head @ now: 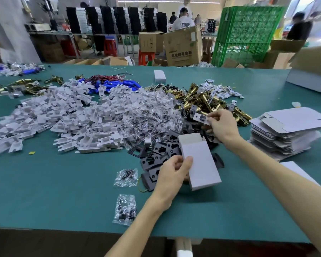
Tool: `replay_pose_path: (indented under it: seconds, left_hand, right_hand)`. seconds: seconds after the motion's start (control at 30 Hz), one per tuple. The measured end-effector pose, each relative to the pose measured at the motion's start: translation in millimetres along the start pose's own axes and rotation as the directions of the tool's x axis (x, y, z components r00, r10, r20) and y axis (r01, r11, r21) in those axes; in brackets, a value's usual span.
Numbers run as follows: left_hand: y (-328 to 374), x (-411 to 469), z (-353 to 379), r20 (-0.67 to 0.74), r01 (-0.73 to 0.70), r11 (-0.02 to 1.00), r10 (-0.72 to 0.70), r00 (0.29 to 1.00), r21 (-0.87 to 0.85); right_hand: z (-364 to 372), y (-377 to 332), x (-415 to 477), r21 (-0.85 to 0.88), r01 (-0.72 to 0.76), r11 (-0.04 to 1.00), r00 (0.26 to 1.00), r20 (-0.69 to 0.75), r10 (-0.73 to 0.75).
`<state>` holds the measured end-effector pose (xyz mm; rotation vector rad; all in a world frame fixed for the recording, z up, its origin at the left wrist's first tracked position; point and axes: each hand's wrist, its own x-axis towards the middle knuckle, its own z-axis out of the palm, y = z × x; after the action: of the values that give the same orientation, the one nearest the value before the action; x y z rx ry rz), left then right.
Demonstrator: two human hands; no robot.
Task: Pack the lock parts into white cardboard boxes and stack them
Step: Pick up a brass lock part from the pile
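Observation:
My left hand [171, 172] grips a small white cardboard box [200, 162] by its near left edge, its open flap pointing away from me. Beyond it, my right hand [220, 125] pinches a latch part [200, 117] with a pale faceplate, lifted just above the piles. Black metal plates [154, 154] lie heaped under the box. Gold latch bodies [204, 99] are piled behind my right hand. Bags of screws [152, 115] form a clear heap at the centre, with two loose bags [125, 208] near the front edge.
White plastic inserts [63, 117] cover the left of the green table [63, 182]. Blue cylinders [119, 86] and wires lie further back. A stack of flat white boxes [285, 130] sits at the right. One closed white box [159, 75] stands far back. Cartons and a green crate [245, 32] rise behind.

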<state>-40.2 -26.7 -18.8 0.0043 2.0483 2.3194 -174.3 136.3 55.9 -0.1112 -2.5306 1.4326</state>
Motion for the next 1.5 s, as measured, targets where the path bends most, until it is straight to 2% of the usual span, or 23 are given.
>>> replay_pose_path:
  seconds: [0.13, 0.23, 0.3, 0.37, 0.43, 0.5, 0.67, 0.8, 0.93, 1.03, 1.13, 1.3, 1.4, 1.5]
  left_hand:
    - [1, -1, 0, -0.007, 0.015, 0.999, -0.015, 1.0, -0.028]
    - [0, 0, 0, -0.032, 0.024, 0.999, -0.025, 0.999, -0.042]
    - [-2, 1, 0, -0.047, 0.021, 0.999, -0.023, 0.999, -0.039]
    - [-3, 2, -1, -0.061, 0.02, 0.999, -0.022, 0.998, -0.035]
    - [-3, 2, -1, -0.066, 0.016, 0.999, -0.018, 0.998, -0.028]
    - [-2, 1, -2, -0.068, 0.013, 1.0, -0.015, 0.998, -0.024]
    - [1, -1, -3, -0.033, -0.019, 0.998, 0.017, 0.999, -0.059]
    - [2, -3, -4, -0.02, -0.017, 0.993, 0.015, 1.0, -0.114]
    - [1, -2, -5, -0.016, -0.013, 0.991, 0.011, 1.0, -0.135]
    - [1, -2, -5, 0.018, -0.043, 0.991, 0.046, 0.999, -0.129]
    - [1, -4, -4, 0.064, -0.092, 0.992, 0.098, 0.993, -0.088]
    - [4, -8, -5, 0.18, -0.096, 0.993, 0.108, 0.978, -0.075]
    - [5, -11, -6, 0.242, -0.087, 0.993, 0.105, 0.964, -0.085]
    - [7, -13, -5, 0.26, -0.09, 0.993, 0.107, 0.96, -0.077]
  right_hand:
    - [-21, 10, -48, 0.208, -0.118, 0.971, 0.991, 0.093, 0.101]
    - [-36, 23, -86, 0.364, -0.253, 0.896, 0.963, 0.182, 0.197]
    - [-42, 34, -107, 0.485, -0.348, 0.802, 0.931, 0.277, 0.237]
    - [-46, 42, -121, 0.609, -0.438, 0.662, 0.892, 0.385, 0.236]
    - [-49, 48, -127, 0.673, -0.509, 0.536, 0.857, 0.456, 0.24]
    - [-50, 52, -126, 0.689, -0.557, 0.464, 0.831, 0.467, 0.302]
    - [-51, 52, -115, 0.571, -0.638, 0.517, 0.766, 0.54, 0.349]
    - [-55, 50, -112, 0.589, -0.634, 0.502, 0.769, 0.552, 0.324]
    - [-64, 51, -115, 0.612, -0.565, 0.554, 0.809, 0.542, 0.227]
    - [-75, 48, -117, 0.627, -0.431, 0.65, 0.885, 0.433, 0.169]
    - [-88, 34, -120, 0.65, -0.29, 0.703, 0.936, 0.345, 0.068]
    - [-94, -11, -129, 0.686, -0.07, 0.724, 0.957, 0.251, -0.146]
    - [-90, -33, -132, 0.605, 0.125, 0.786, 0.954, 0.144, -0.263]
    - [-86, -46, -131, 0.423, 0.272, 0.864, 0.942, 0.068, -0.329]
